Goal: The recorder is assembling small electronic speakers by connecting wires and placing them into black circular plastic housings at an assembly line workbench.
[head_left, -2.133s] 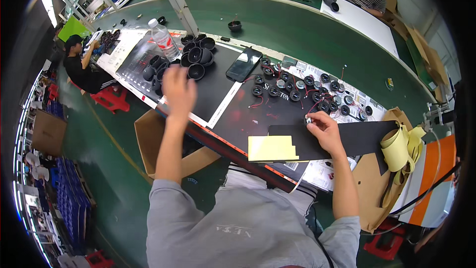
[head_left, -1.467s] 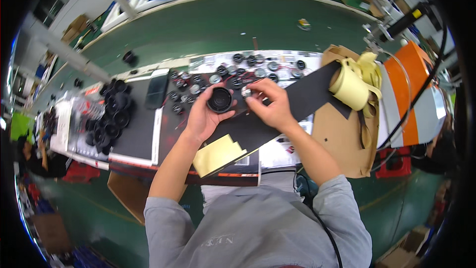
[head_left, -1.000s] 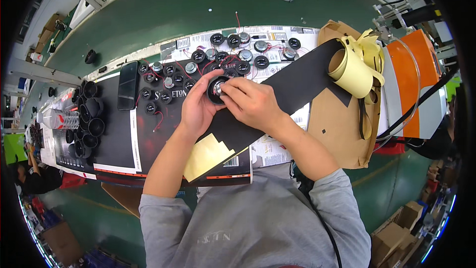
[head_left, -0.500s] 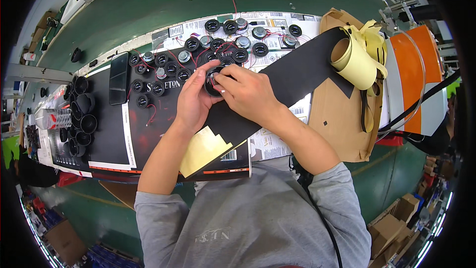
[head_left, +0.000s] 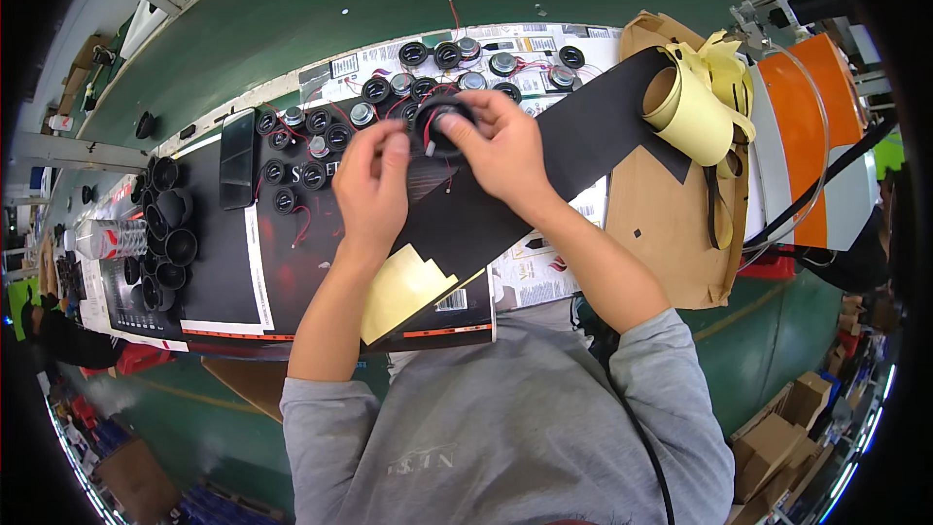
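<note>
My right hand (head_left: 505, 146) grips a black round speaker housing (head_left: 439, 115), thumb across its near side and fingers around the far side. A red wire with a small white connector (head_left: 430, 148) hangs out of the housing. Just left of it, my left hand (head_left: 374, 185) is raised with bent fingers, thumb and forefinger slightly apart, holding nothing that I can see. Beneath both hands runs a long black sheet strip (head_left: 486, 199). Beyond them lie several small round speakers (head_left: 375, 89), some black face up, some silver back up, with red wires.
Yellow-backed roll (head_left: 695, 122) sits on brown cardboard (head_left: 661, 233) at right. Yellow paper (head_left: 408, 292) lies near the front edge. At left are a dark phone (head_left: 237, 160), black cups (head_left: 180, 245) and a clear plastic bottle (head_left: 112, 238). An orange-and-white machine (head_left: 807, 126) stands far right.
My left hand has come off the speaker housing and moved slightly left. My right hand keeps the housing, now turned and raised, with its wire and connector showing.
</note>
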A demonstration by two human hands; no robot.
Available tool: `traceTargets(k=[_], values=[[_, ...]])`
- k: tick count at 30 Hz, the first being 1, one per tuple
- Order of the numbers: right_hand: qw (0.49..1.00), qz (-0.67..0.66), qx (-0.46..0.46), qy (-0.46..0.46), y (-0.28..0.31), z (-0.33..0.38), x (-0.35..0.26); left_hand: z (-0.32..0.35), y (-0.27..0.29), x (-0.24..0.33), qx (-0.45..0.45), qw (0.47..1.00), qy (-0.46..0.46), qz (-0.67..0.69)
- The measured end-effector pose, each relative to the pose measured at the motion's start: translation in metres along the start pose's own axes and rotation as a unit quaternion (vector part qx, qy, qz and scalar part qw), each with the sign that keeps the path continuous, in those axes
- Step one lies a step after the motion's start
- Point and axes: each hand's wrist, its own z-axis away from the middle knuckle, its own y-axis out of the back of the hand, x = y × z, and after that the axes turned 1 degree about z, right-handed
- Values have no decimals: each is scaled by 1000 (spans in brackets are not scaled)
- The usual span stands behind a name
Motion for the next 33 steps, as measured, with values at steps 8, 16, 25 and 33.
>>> traceTargets(k=[8, 16, 25, 33], values=[[996, 73, -52, -14, -5, 17, -4, 1, -10, -8, 0, 944, -194, -267], [994, 68, -85, 31, -2, 24, 6, 6, -14, -11, -17, 975, -105, -194], [983, 114, -94, 105, 2, 27, 8, 11, -13, -10, -45, 977, -114, -177], [993, 70, -95, 31, 0, 23, 7, 8, -11, -14, -13, 975, -146, -170]])
